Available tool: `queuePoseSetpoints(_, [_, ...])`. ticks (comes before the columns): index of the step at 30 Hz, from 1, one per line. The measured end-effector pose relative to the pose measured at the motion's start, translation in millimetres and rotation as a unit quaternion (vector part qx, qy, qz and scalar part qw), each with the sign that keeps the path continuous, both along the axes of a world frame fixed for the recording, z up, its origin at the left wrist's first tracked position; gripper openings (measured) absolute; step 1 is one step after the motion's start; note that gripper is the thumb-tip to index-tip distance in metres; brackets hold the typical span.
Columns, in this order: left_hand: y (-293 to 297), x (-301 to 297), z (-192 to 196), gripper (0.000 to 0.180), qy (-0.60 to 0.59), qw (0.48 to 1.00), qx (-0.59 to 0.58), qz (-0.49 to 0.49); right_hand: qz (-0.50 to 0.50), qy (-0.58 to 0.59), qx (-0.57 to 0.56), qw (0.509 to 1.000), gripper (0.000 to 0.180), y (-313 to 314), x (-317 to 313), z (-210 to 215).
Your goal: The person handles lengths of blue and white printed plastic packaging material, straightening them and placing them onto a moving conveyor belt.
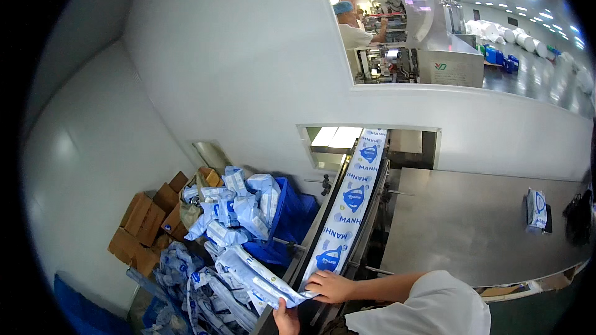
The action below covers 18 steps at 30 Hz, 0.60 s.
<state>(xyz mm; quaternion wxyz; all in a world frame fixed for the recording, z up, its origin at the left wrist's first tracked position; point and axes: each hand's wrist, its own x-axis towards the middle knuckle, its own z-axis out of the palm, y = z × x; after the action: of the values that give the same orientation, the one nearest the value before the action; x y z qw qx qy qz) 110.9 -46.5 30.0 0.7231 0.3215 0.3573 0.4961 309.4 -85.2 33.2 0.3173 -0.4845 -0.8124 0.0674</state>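
Observation:
A long strip of white and blue printed packaging film [355,197] runs down the conveyor [380,195] from the wall opening toward me. At its near end the film folds over to the left, hanging past the conveyor's side as a flattened length. My left hand [286,320] pinches the lower edge of that folded part, thumb on top; its other fingers are mostly hidden. Just up and to the right, my right hand [331,286] grips the film at the fold, its fingers curled over the edge.
Left of the conveyor, a blue crate [287,211] overflows with white and blue packs [251,214]. Crumpled film [186,276] piles below it, beside brown cardboard boxes [144,220]. To the right, a metal table [453,223] bears a pack [536,208]. Workers [354,31] show through a window.

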Motion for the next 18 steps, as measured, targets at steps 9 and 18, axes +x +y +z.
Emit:
queuePoseSetpoints(9, [-1,-64,-11,0.031,0.021,0.998,-0.060,0.008,-0.202,-0.120,0.061,0.970,0.042,24,130,3])
queuePoseSetpoints(18, [52,-92,51,0.053,0.146,0.957,0.176,0.180,-0.169,-0.170,0.008,0.971,0.012,37,95,-5])
